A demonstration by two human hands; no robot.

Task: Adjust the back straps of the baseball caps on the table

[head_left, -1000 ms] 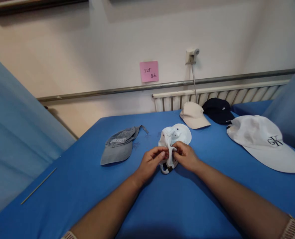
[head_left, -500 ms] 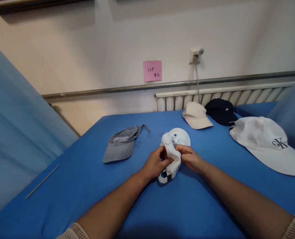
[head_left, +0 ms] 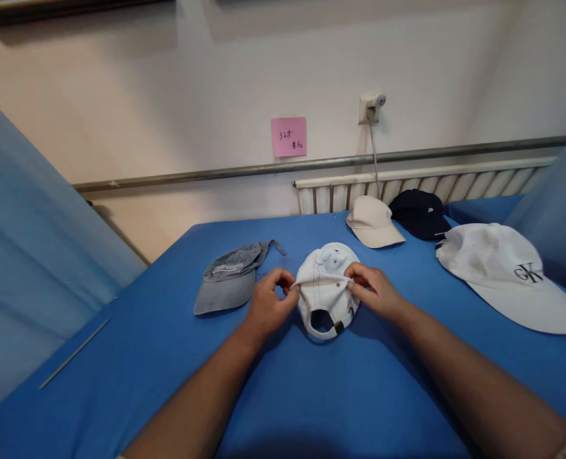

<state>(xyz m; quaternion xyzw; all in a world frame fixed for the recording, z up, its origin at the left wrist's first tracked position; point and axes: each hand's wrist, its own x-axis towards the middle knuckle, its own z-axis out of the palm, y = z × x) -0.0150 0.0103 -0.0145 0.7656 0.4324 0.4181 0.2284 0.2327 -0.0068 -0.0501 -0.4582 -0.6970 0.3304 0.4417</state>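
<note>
A white baseball cap (head_left: 325, 294) lies on the blue cloth between my hands, its brim toward the wall and its back strap and opening toward me. My left hand (head_left: 273, 299) pinches the fabric at the cap's left side. At the right side, my right hand (head_left: 375, 290) grips the crown between thumb and fingers. The fabric is drawn taut between the two. A grey cap (head_left: 230, 280) with a loose strap rests just left of my left hand.
Beyond my right hand sit a beige cap (head_left: 373, 223), a black cap (head_left: 420, 213) and a larger white cap (head_left: 507, 274). A thin stick (head_left: 74, 354) lies at the left. A radiator (head_left: 350, 191) and a metal rail (head_left: 235, 171) run along the wall. Blue curtains (head_left: 34, 255) hang at the side.
The white cap was bunched and folded together; now its crown is spread wider. My left hand has moved left, away from my right hand, and the back opening shows more fully.
</note>
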